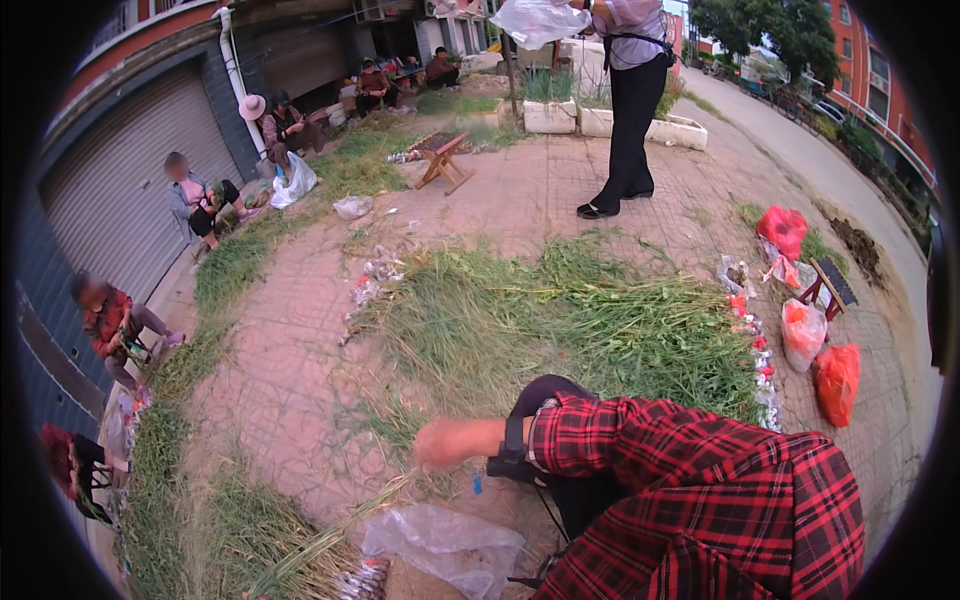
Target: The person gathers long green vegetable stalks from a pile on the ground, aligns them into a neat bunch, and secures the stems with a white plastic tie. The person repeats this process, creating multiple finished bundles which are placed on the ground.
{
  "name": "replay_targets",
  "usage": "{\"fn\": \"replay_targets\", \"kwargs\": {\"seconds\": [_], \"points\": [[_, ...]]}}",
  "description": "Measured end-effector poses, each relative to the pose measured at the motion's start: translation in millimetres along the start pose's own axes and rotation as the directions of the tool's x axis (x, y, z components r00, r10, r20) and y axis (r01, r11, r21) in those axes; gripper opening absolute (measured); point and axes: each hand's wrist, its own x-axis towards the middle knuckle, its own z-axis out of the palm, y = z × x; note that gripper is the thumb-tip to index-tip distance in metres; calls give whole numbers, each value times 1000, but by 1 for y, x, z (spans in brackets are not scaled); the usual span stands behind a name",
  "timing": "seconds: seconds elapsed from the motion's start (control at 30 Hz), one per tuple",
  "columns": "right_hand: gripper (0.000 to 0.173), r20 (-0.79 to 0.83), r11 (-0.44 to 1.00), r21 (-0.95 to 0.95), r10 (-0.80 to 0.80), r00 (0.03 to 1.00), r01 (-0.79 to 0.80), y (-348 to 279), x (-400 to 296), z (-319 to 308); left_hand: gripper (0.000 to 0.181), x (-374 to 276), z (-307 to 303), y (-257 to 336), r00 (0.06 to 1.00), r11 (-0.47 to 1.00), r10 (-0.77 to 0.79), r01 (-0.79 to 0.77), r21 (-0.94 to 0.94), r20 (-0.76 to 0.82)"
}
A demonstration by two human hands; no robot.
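My right hand [442, 445], blurred and wearing a black wrist band, is closed around the upper end of a thin bunch of long grass stalks [337, 525]. From my fist the stalks slant down to the lower left, over a pile of cut grass [255, 517]. Beside that pile lie several stem ends with silvery wrapping [364, 581]. A crumpled clear plastic bag [450, 547] rests on the paving below my hand. A small blue object [477, 482] is near my wrist. My left hand is out of view.
A wide heap of green stalks [637, 330] spreads ahead, with wrapped ends [761, 360] along its right side. Red bags [838, 384] and a folding stool [829, 289] stand to the right. A person [630, 127] stands beyond; others sit along the shutters [142, 172].
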Motion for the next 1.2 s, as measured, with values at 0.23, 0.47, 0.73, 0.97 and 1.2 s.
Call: {"fn": "replay_targets", "kwargs": {"seconds": [0.23,0.47,0.73,0.97,1.2], "points": [[20,11,999,-23,-33,999,33,-6,-2,4,32,-51,21,4,928,916,369,-372,148,48],[20,31,1000,3,-27,999,27,-8,8,24,28,-83,8,29,800,650,584,-562,511,137],[21,-15,989,29,-146,989,147,-20,21,31,25,-118,-8,69,828,313,535,-377,872,166],[23,-63,975,22,-222,973,223,-34,26,40,27,4,-72,13,952,918,139,-227,-325,-272],[20,23,972,-34,-230,973,231,-54,21,23,26,9,-102,8,965,923,180,-232,-306,-189]]}}
